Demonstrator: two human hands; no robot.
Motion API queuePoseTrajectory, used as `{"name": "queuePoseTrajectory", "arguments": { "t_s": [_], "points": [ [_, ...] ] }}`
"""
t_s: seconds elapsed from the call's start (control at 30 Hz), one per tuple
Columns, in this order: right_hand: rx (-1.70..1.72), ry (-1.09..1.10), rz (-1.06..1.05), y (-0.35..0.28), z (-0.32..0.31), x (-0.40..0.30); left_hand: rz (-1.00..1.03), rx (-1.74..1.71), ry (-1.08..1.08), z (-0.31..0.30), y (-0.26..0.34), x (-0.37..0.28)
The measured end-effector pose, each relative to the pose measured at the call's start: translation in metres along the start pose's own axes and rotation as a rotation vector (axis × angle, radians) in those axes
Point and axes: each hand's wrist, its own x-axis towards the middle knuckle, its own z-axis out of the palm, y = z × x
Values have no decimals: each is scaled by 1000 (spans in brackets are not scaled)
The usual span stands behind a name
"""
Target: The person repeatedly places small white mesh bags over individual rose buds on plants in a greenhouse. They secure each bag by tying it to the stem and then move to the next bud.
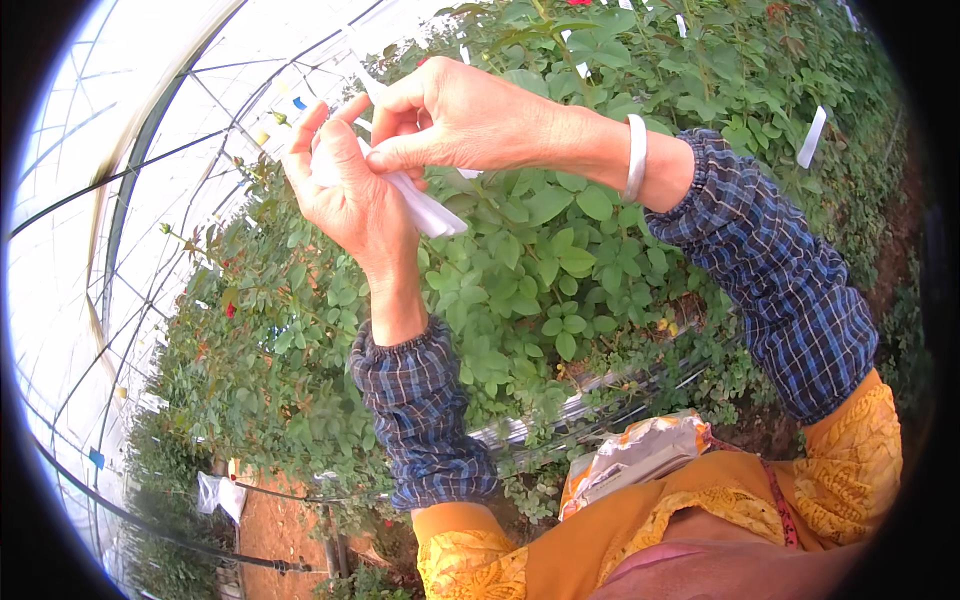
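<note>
Both my hands are raised in front of rose bushes and meet at a white folded strip, paper or thin plastic (426, 211). My left hand (352, 187) holds the strip against its palm, and its lower end sticks out below the thumb. With thumb and fingers bent, my right hand (450, 120) pinches at the strip beside the left thumb. Another narrow white piece (363, 75) rises above the fingers; whether it joins the strip is hidden. A rosebud (280, 118) shows just left of my left fingertips.
Dense rose foliage (555, 255) fills the bed, with white sleeves or tags (811, 137) on several stems. An open bag (637, 457) hangs at my waist. Metal rails (525, 427) run along the bed's base. A greenhouse frame (142, 142) curves at left, above a dirt path (277, 525).
</note>
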Motion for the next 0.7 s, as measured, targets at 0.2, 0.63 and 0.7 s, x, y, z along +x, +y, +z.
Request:
{"name": "queuePoseTrajectory", "arguments": {
  "t_s": [0.2,0.63,0.7],
  "points": [
    [-98,261,-112,-14,-8,-21,-82,82,24,18,24,-24],
    [-749,269,-419,11,-62,-95,-688,-198,-296,64,6,-73],
    [-755,240,-373,11,-67,-104,-667,-167,-336,71,3,-79]
  ]
}}
